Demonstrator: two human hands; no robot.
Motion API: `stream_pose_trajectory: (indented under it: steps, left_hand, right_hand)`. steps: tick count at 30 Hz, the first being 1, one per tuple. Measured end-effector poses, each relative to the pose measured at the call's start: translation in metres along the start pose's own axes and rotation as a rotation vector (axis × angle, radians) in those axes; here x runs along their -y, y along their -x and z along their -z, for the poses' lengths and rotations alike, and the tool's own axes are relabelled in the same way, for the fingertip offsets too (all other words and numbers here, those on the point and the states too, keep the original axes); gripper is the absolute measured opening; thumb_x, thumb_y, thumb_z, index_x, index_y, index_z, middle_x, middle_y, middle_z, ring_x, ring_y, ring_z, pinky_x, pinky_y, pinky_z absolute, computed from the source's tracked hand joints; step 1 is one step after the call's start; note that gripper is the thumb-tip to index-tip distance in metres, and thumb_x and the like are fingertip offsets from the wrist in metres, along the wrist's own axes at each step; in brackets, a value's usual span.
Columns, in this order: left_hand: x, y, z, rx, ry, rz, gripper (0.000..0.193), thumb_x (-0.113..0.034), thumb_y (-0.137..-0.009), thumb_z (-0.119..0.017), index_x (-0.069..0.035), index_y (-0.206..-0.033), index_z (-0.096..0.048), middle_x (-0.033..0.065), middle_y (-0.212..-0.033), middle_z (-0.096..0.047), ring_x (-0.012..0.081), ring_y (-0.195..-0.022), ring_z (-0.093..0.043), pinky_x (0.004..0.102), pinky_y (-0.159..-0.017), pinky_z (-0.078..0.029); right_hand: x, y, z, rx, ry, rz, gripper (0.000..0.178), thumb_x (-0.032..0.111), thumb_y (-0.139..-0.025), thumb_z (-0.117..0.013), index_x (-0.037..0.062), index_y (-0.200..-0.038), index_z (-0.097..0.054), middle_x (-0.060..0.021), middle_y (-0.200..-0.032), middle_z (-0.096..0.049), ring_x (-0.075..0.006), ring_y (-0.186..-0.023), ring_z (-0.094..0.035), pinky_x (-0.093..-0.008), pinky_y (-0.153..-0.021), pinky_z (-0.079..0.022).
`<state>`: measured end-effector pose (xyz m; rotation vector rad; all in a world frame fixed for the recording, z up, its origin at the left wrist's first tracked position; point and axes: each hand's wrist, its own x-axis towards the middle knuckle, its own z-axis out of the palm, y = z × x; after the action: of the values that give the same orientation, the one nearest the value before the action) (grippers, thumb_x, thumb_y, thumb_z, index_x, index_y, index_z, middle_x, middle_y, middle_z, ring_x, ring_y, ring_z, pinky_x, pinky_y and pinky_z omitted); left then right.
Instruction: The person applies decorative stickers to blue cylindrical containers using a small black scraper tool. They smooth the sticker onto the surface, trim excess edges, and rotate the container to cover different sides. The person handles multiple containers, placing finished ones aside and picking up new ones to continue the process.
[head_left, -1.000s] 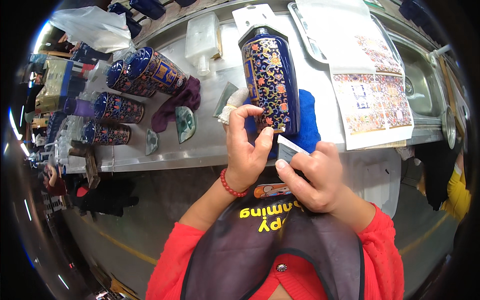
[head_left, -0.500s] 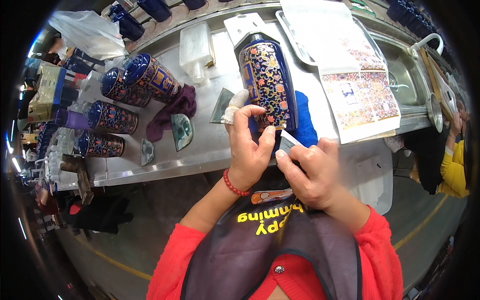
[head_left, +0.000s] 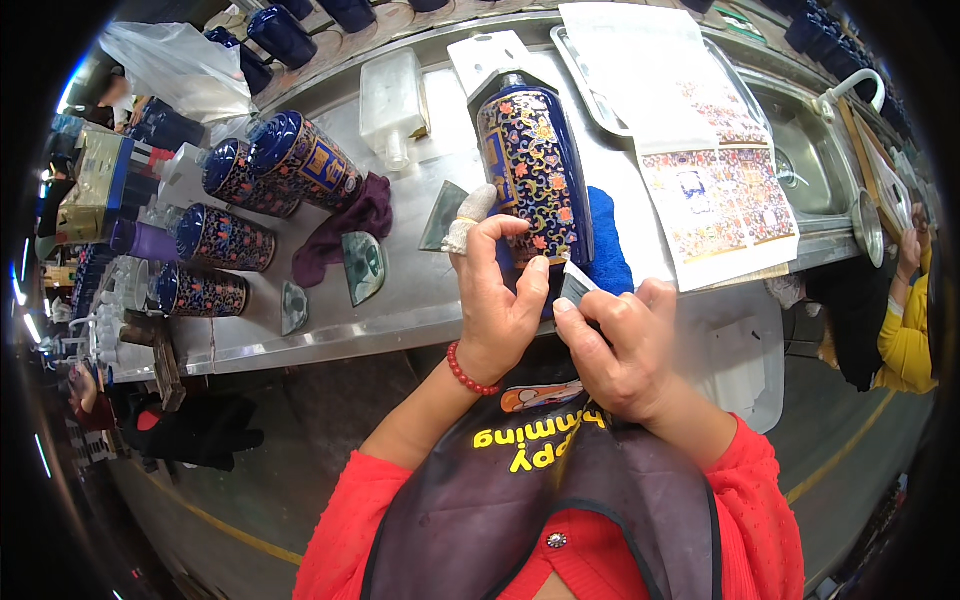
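Note:
A dark blue bottle [head_left: 540, 165] with a colourful floral wrap lies on the counter, its neck pointing away from me. My left hand [head_left: 497, 290] grips its near end, with thumb and a bent finger pressed on the floral wrap. One finger of that hand wears a whitish cover [head_left: 470, 215] and rests along the bottle's left side. Pinched in my right hand [head_left: 625, 345] is a small flat scraper blade [head_left: 577, 284], its tip at the bottle's near right corner. A blue cloth [head_left: 610, 240] lies beneath and to the right of the bottle.
Several decorated blue bottles [head_left: 225, 237] and a purple cloth [head_left: 340, 225] are on the left. Dark green shards [head_left: 364, 267] lie nearer. A clear empty bottle [head_left: 392, 100] lies behind. Printed floral sheets [head_left: 718, 200] cover a tray on the right, before a sink [head_left: 810, 160].
The blade in my right hand has tilted slightly at the bottle's corner. My left hand stays in place on the bottle.

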<state>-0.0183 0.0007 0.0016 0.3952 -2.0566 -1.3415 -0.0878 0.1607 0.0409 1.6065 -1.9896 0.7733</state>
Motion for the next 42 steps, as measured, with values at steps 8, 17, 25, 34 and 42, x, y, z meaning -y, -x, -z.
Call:
stream_pose_trajectory:
  steps: [8, 17, 25, 34, 42]
  left_hand:
    - [0.002, 0.001, 0.001, -0.001, -0.028, -0.017, 0.036, -0.011, -0.090, -0.066, -0.002, -0.122, -0.054, 0.0171, -0.123, -0.053, 0.0324, -0.118, -0.046, 0.0437, -0.106, -0.035]
    - [0.002, -0.001, 0.002, -0.006, -0.103, -0.096, 0.035, -0.007, -0.090, -0.062, 0.000, -0.123, -0.052, 0.0100, -0.118, -0.054, 0.0175, -0.107, -0.052, 0.0314, -0.098, -0.043]
    - [0.001, 0.000, 0.002, 0.006, 0.001, -0.040, 0.036, -0.010, -0.090, -0.065, -0.002, -0.123, -0.053, 0.0163, -0.121, -0.053, 0.0298, -0.113, -0.047, 0.0412, -0.102, -0.039]
    - [0.001, 0.003, 0.005, 0.013, -0.145, -0.103, 0.038, -0.016, -0.091, -0.066, -0.002, -0.125, -0.055, 0.0228, -0.136, -0.051, 0.0372, -0.127, -0.044, 0.0482, -0.111, -0.030]
    - [-0.007, 0.014, 0.009, 0.056, -0.825, -0.510, 0.041, -0.037, -0.095, -0.064, -0.015, -0.129, -0.071, 0.0127, -0.135, -0.062, 0.0320, -0.134, -0.041, 0.0610, -0.116, -0.013]
  right_hand:
    - [0.001, 0.000, -0.004, -0.038, -0.044, 0.005, 0.033, 0.015, -0.076, -0.068, 0.0069, -0.108, -0.070, -0.0009, -0.096, -0.060, -0.0144, -0.069, -0.053, -0.0387, -0.071, -0.034]
    - [0.002, -0.002, -0.002, -0.015, -0.017, -0.003, 0.032, 0.015, -0.077, -0.067, 0.0068, -0.108, -0.070, -0.0009, -0.098, -0.060, -0.0144, -0.069, -0.053, -0.0394, -0.071, -0.034]
    - [0.003, -0.002, -0.003, -0.009, 0.005, -0.006, 0.033, 0.015, -0.078, -0.067, 0.0064, -0.109, -0.070, -0.0008, -0.098, -0.060, -0.0142, -0.069, -0.053, -0.0401, -0.073, -0.034]
    - [0.000, 0.002, -0.002, -0.045, 0.027, -0.030, 0.033, 0.013, -0.077, -0.067, 0.0049, -0.109, -0.069, -0.0021, -0.100, -0.061, -0.0144, -0.070, -0.054, -0.0394, -0.073, -0.034]
    - [-0.018, 0.012, 0.004, -0.089, -0.209, -0.233, 0.049, -0.003, -0.073, -0.072, 0.0029, -0.121, -0.062, -0.0123, -0.099, -0.060, -0.0280, -0.084, -0.058, -0.0434, -0.077, -0.041]
